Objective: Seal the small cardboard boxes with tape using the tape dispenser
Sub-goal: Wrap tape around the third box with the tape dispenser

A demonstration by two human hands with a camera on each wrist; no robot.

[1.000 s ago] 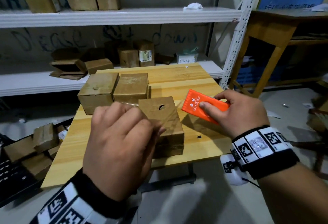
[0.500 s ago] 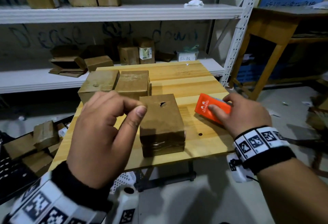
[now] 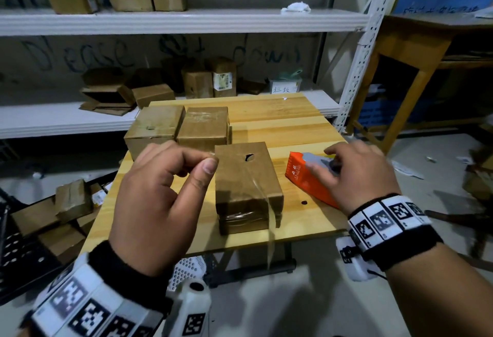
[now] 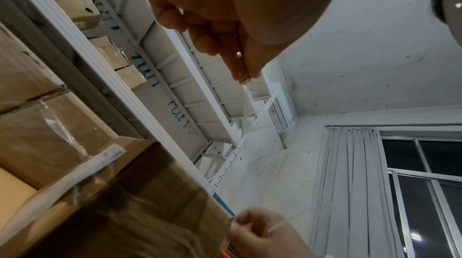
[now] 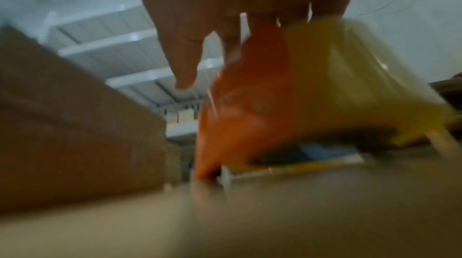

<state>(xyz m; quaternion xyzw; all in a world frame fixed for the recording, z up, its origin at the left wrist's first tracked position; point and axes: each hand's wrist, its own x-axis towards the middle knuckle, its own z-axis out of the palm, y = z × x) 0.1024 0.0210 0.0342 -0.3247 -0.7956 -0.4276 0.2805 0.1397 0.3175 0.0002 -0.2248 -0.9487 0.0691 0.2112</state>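
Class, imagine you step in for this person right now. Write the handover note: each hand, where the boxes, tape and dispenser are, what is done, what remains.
Left hand: raised, pinching a loose strip of clear tape.
Right hand: on the orange tape dispenser, which sits on the table.
Front box: near the table's front edge, clear tape visible on its front face.
Two boxes behind it: side by side, tape visible on the right one.
Left: check the seals; whether any box needs more tape cannot be told.

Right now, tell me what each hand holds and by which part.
The left hand pinches a strip of clear tape by its upper end. The right hand rests on the orange tape dispenser; its grip is too blurred to tell.
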